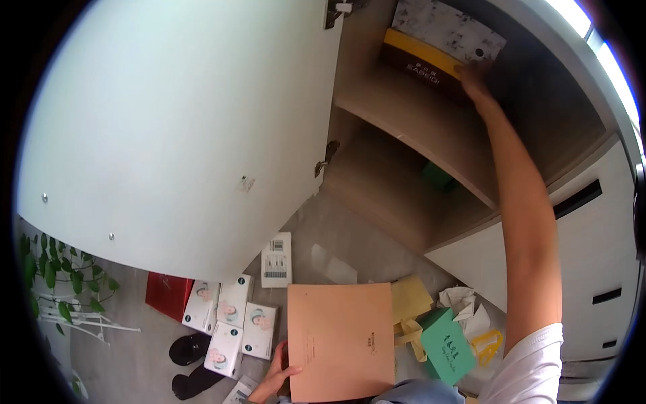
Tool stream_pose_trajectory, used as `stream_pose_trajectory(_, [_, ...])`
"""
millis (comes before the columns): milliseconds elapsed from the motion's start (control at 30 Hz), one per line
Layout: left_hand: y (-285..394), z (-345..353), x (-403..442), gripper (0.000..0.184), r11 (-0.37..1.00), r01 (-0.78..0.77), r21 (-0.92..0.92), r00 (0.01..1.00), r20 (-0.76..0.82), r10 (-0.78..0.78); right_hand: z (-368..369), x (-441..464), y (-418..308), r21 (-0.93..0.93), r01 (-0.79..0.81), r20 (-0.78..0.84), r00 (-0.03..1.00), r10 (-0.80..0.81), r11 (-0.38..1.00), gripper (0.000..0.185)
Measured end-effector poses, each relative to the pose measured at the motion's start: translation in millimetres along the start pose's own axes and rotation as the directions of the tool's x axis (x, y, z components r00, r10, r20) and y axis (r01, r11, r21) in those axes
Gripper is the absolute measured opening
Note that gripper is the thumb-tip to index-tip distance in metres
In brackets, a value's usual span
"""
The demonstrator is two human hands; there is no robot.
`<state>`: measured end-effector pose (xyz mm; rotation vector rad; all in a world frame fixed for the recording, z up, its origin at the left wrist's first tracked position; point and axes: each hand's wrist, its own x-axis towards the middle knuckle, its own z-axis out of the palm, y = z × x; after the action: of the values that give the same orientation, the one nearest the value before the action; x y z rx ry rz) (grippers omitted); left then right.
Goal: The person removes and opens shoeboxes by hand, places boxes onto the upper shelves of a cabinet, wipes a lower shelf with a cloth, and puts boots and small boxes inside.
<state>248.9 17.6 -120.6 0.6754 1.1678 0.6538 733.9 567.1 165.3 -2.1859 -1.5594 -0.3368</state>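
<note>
My left hand [274, 374] grips the left edge of a flat, tan-orange cardboard box [341, 337] with small print, thumb on top, low in front of my body. Up in the open cabinet, my right hand [476, 75] reaches to the right end of a brown box with a yellow band [420, 64], lettered "SABEIQI". Its thumb lies at the band and its fingers, partly blurred and in shadow, are apart from the thumb. Behind that box is a grey-white marbled box [447, 30] with a dark round spot.
An open white cabinet door [182, 128] fills the left. Below the shelf [417, 141] a green item [439, 176] sits inside. On the floor are several white boxes [259, 330], a red box [168, 295], black shoes [190, 349], a green box [447, 347] and a plant [60, 269].
</note>
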Motion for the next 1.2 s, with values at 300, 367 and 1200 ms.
stream_pose_trajectory(300, [-7, 6, 12, 0.093, 0.995, 0.041, -0.089, 0.998, 0.058, -0.036, -48, -276, -63, 0.746, 0.370, -0.035, 0.852, -0.522, 0.554, 0.042])
stream_pose_trajectory(367, [0, 9, 17, 0.090, 0.987, 0.098, -0.126, 0.995, 0.039, -0.094, -38, -346, -54, 0.745, 0.330, 0.089, 0.812, -0.577, 0.580, 0.038])
stream_pose_trajectory(1200, [36, 3, 61, 0.082, 0.986, -0.144, 0.079, 0.978, -0.141, 0.154, 25, -572, 44, 0.349, -0.790, 0.937, 0.277, -0.215, 0.504, 0.062])
